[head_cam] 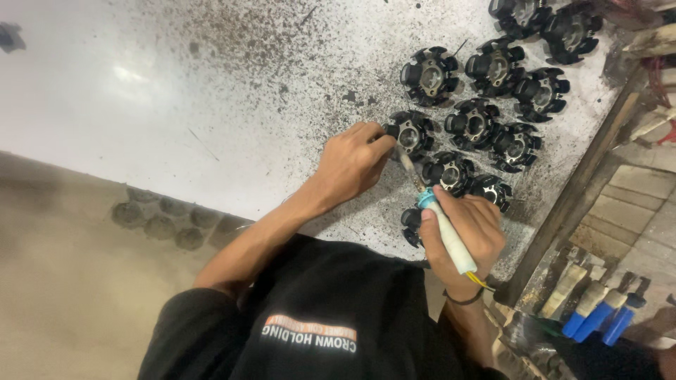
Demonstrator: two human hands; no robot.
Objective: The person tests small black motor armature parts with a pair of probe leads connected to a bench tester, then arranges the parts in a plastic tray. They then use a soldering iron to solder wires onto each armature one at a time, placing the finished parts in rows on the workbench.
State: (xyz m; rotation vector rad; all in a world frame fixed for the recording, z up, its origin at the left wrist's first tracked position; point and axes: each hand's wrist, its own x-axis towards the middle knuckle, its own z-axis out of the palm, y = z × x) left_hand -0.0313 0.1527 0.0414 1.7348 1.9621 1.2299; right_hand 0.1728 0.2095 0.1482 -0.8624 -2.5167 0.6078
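My left hand (352,165) rests on the white table and pinches the left edge of a black round stator core (414,134) with a metal centre. Around the white handle of a soldering iron (443,232) my right hand (470,236) is closed. The iron has a teal collar, and its metal tip points up-left to the rim of that same core. A yellow cord leaves the handle's back end near my wrist. Another black core (411,226) lies partly hidden under my right hand.
Several more black stator cores (493,105) lie clustered on the speckled white table (211,91) beyond my hands. A wooden strip (577,190) borders the table on the right. Blue-handled tools (598,317) lie at the lower right. Dark round parts (162,218) sit below the table's left edge.
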